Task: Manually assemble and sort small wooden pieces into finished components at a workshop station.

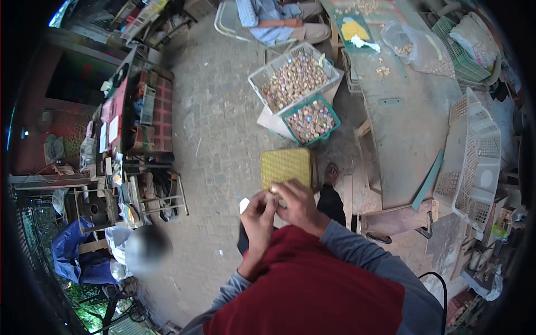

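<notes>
- Big grey worktable runs up the right side, with a white plastic crate tipped on its side at the right edge and a clear bag of small bits at the far end.
- On the paved floor, far of centre: a white basket heaped with small round brownish pieces, and just near of it a green basket of the same stuff.
- A yellow perforated tray sits right in front of the hands.
- Left hand and right hand are up together, fingers pinched narrow around one tiny piece between the fingertips, just over the tray's near edge.
- Looks to me like the working-on-one-piece step, peeling or picking at it. Next move probably needs a steady pinch plus a short reach to the tray or baskets.
- Hard to tell: what the piece actually is, it's mostly covered by fingers. Another person at the far edge is cut off, and the left side clutter is a blur.
</notes>
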The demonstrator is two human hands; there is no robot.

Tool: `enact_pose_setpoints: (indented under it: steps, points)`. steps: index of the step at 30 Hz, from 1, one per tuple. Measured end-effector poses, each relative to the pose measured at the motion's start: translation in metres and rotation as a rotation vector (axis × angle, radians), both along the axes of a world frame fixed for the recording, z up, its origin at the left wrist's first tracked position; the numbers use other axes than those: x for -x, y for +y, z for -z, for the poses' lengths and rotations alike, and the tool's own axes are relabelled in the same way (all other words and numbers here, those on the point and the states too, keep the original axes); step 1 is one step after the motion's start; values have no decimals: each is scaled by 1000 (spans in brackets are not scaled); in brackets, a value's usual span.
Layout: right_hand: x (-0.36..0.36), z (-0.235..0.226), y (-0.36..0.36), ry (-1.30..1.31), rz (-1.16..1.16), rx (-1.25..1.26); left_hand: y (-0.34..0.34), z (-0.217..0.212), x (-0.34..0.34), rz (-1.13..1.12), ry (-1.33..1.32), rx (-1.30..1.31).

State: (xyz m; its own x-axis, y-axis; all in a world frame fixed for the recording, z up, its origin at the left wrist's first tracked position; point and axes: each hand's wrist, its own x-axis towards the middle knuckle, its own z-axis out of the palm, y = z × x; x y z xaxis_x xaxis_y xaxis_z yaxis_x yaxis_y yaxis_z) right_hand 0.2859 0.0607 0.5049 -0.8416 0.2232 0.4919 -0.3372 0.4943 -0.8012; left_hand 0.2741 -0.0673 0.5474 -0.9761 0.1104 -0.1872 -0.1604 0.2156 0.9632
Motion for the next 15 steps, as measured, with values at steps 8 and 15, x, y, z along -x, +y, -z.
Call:
enact_pose_setpoints:
  steps: [8,15]
  points:
    - [112,29,40,-62,51,-45,35,27,132,207,-104,-34]
    - [216,123,33,-16,241,-171,32,142,262,392,-84,-201]
